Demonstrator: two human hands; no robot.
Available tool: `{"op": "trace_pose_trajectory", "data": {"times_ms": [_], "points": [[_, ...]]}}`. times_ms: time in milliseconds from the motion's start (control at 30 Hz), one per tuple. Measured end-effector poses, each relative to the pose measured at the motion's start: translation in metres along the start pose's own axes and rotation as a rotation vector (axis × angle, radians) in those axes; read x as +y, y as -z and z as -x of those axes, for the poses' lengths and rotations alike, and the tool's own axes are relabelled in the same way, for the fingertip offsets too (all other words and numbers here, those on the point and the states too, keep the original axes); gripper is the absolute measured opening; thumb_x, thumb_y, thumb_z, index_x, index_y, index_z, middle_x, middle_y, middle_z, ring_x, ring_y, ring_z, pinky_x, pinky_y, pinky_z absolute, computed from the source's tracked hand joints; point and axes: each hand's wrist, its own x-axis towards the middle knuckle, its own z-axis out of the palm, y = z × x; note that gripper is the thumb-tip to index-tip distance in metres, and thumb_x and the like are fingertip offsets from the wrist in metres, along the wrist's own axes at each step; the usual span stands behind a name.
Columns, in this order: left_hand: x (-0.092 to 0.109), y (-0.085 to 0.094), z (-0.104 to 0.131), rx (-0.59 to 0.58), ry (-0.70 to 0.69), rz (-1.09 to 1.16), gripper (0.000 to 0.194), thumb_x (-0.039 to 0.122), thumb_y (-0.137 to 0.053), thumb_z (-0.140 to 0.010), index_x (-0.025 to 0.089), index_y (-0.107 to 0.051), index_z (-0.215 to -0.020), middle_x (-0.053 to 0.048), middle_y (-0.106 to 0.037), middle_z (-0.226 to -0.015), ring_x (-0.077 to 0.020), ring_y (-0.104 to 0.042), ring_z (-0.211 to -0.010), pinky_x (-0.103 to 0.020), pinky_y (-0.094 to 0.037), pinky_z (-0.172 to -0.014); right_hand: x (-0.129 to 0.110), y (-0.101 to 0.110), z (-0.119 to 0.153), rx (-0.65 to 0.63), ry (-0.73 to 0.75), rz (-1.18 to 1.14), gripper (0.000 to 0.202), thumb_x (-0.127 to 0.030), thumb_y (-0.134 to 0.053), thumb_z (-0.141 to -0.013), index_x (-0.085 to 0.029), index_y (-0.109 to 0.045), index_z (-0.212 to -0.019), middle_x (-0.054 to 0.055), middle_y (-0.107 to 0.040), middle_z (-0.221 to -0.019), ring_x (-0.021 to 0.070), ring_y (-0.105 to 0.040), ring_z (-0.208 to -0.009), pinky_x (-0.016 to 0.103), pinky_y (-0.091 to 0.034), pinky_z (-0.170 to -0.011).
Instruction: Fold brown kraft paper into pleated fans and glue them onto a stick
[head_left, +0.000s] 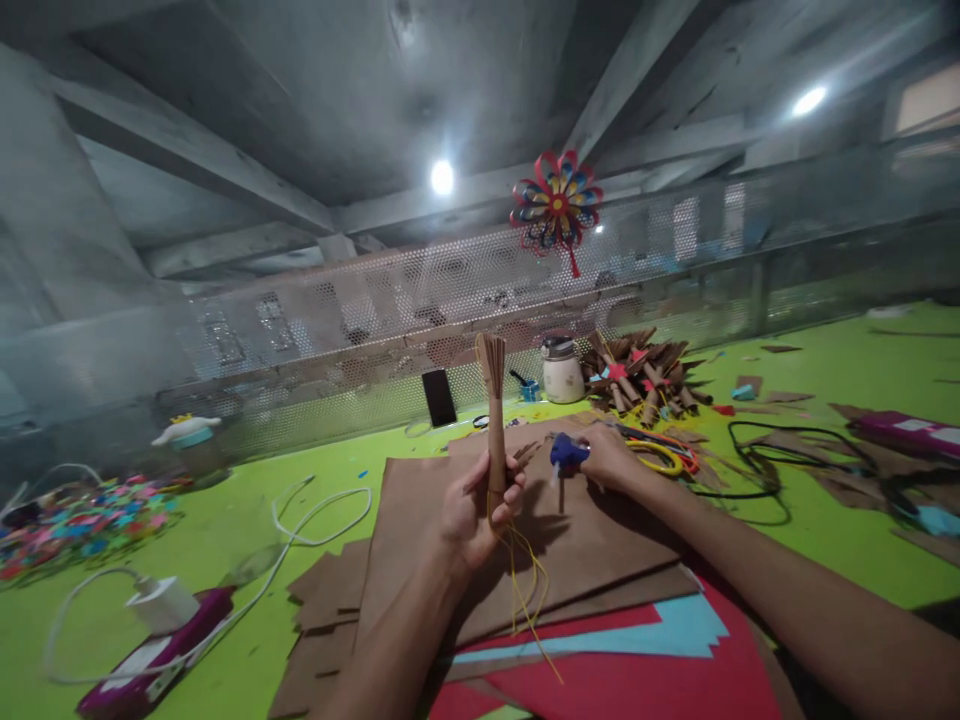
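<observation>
My left hand [476,510] is closed around a rolled brown paper piece [496,430], held upright, its top end fanned into thin strips. Yellow string [531,575] hangs from its lower end over the papers. To the right, my right hand [604,452] is wrapped round a blue tool [568,452] that looks like a glue gun, its tip over the brown sheets. Large brown paper sheets [600,545] lie under both hands, on top of red paper [600,680] and light blue paper [630,640].
Brown rolled pieces with red stars [645,380] are heaped behind my right hand, beside a white jar [562,372]. Scissors with yellow handles [660,458] lie nearby. A purple power strip [157,655], white cable [322,541] and colourful stars [97,520] are at left.
</observation>
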Motion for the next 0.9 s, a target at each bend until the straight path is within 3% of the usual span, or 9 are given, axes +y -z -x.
{"op": "trace_pose_trajectory", "data": {"times_ms": [167,400,533,633,733,900], "points": [[0.001,-0.002,0.002,-0.017,0.027,0.032,0.035,0.034,-0.035,-0.09,0.007,-0.056,-0.084,-0.007,-0.052,-0.071,-0.0044,-0.044,-0.049,-0.01,-0.03,-0.034,-0.01,0.009,0.002,0.13,0.079,-0.027,0.034,-0.013,-0.057,-0.06,-0.014,-0.068,-0.093,0.01,-0.063,-0.094,0.0224,-0.051,-0.092,0.029,-0.036,-0.08],[0.002,0.0,0.002,-0.074,0.079,0.074,0.035,0.031,-0.032,-0.091,0.008,-0.056,-0.083,-0.006,-0.05,-0.069,-0.0034,-0.041,-0.045,-0.009,-0.028,-0.032,-0.018,0.01,0.007,0.197,0.142,-0.147,0.018,-0.011,-0.051,-0.066,-0.015,-0.068,-0.071,0.007,-0.064,-0.076,0.0173,-0.054,-0.073,0.027,-0.039,-0.07],[-0.001,-0.001,0.002,-0.018,0.095,0.009,0.034,0.034,-0.036,-0.09,0.008,-0.057,-0.081,-0.007,-0.052,-0.07,-0.0038,-0.042,-0.046,-0.01,-0.028,-0.032,-0.031,0.022,0.012,0.302,0.204,-0.403,0.02,-0.025,-0.052,-0.077,-0.014,-0.066,-0.065,0.006,-0.063,-0.067,0.0159,-0.055,-0.066,0.027,-0.041,-0.065],[-0.006,-0.002,0.001,0.039,0.05,-0.104,0.033,0.034,-0.042,-0.087,0.007,-0.059,-0.084,-0.008,-0.054,-0.071,-0.0047,-0.045,-0.049,-0.01,-0.028,-0.034,-0.047,0.034,0.02,0.241,0.279,-0.593,0.027,-0.035,-0.052,-0.08,-0.014,-0.067,-0.069,0.005,-0.064,-0.068,0.0151,-0.056,-0.066,0.026,-0.042,-0.064],[-0.011,-0.003,0.001,0.055,-0.01,-0.236,0.031,0.034,-0.048,-0.085,0.007,-0.061,-0.088,-0.008,-0.055,-0.075,-0.0061,-0.048,-0.055,-0.012,-0.028,-0.037,-0.062,0.04,0.029,0.134,0.322,-0.633,0.029,-0.039,-0.055,-0.08,-0.015,-0.069,-0.072,0.004,-0.065,-0.071,0.0146,-0.056,-0.068,0.025,-0.041,-0.062],[-0.016,-0.006,0.0,0.04,-0.039,-0.432,0.025,0.035,-0.06,-0.076,0.011,-0.063,-0.084,-0.005,-0.057,-0.074,-0.0076,-0.049,-0.059,-0.016,-0.034,-0.048,-0.07,0.031,0.035,-0.122,0.271,-0.732,0.031,-0.044,-0.061,-0.074,-0.014,-0.071,-0.071,0.005,-0.065,-0.065,0.0155,-0.057,-0.065,0.026,-0.043,-0.059]]}}
